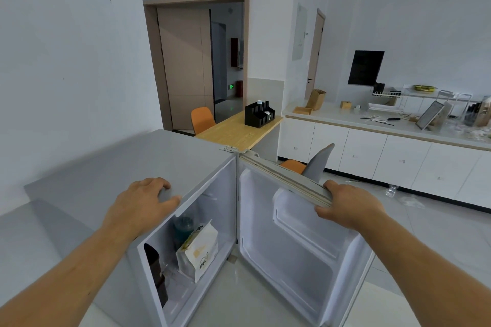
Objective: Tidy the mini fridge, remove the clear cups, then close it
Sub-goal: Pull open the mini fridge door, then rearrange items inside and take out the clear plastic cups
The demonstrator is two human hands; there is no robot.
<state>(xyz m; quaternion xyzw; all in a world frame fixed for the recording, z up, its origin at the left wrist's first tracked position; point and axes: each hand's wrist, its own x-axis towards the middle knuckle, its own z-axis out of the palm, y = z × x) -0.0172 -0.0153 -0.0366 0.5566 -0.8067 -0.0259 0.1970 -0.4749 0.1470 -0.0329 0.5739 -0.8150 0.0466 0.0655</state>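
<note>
The mini fridge (pixel 127 167) stands open, its door (pixel 297 233) swung wide to the right. The left hand (pixel 144 200) lies flat and open on the fridge's top, at the front edge. The right hand (pixel 345 204) grips the door's top edge. Inside the fridge sit a white paper bag (pixel 198 249), a dark-lidded cup (pixel 183 225) behind it and a dark bottle (pixel 156 271) at the left wall. This looks like the opening stage; next, a hand must reach inside for the cups, though clear ones cannot be made out.
</note>
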